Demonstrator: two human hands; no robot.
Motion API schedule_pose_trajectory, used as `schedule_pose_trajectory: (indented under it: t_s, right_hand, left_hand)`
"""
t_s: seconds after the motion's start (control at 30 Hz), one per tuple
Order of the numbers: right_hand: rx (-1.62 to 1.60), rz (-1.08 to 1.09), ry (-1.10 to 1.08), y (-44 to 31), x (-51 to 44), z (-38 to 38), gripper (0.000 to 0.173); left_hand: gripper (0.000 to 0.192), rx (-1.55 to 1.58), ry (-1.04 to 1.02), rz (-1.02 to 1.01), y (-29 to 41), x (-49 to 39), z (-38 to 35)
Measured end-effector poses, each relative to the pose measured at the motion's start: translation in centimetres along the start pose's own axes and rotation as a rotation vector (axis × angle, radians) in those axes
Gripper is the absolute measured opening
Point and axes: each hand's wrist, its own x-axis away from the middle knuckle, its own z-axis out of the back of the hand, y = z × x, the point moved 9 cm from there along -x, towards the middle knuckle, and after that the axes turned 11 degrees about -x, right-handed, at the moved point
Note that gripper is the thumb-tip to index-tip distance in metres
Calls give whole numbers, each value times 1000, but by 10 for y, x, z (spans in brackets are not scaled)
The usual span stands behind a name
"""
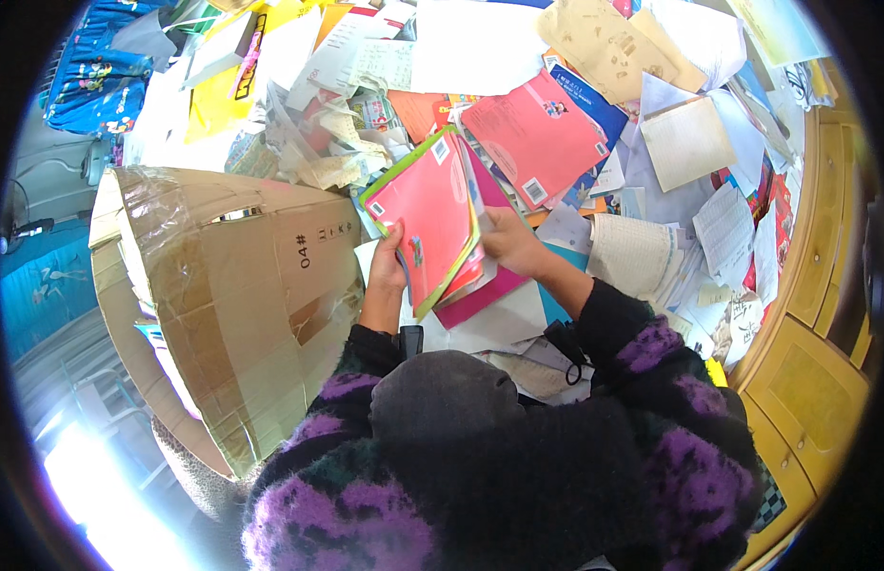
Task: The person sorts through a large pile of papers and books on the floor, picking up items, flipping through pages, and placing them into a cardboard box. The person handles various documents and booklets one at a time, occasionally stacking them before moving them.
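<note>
My left hand (389, 261) grips a pink-covered booklet (431, 221) by its lower left edge, thumb on the cover. It lies on top of a stack with a lime-green edge and more coloured covers beneath. At the stack's right side is my right hand (509, 241), its fingers around the page edges and partly hidden. A magenta cover (462, 305) shows below the stack. Just beyond, another pink booklet (538, 135) with barcodes rests on a blue book (592, 103) on the paper heap.
To the left stands a large cardboard box (263, 264), taped and opening leftward, with papers inside. Loose sheets, an open notebook (627, 253) and a brown envelope (606, 50) cover the surface ahead. Yellow wooden drawers (806, 400) line the right.
</note>
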Motion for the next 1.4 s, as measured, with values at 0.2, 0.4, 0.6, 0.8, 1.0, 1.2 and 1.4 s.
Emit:
schedule_pose_trajectory:
  t_s: [0.2,0.4,0.6,0.8,1.0,1.2,1.4]
  right_hand:
    - [123,-476,141,43,29,72,36]
    - [26,-262,291,5,4,116,60]
    - [12,146,-1,-22,-8,57,108]
    - [-123,183,-99,-63,10,32,97]
    - [154,252,139,-26,13,62,58]
    - [-113,333,91,4,0,66,44]
    - [163,400,232,-76,15,56,28]
  left_hand:
    - [37,-15,15,-73,1,-11,9]
    - [37,-97,46,-187,13,3,0]
    - [36,-188,-94,-368,58,44,-52]
    - [54,-437,-84,-576,120,81,-75]
    - [56,-1084,-189,-474,100,81,-85]
    - [45,-1346,48,-588,94,71,-99]
    - [40,-881,250,-527,134,96,-122]
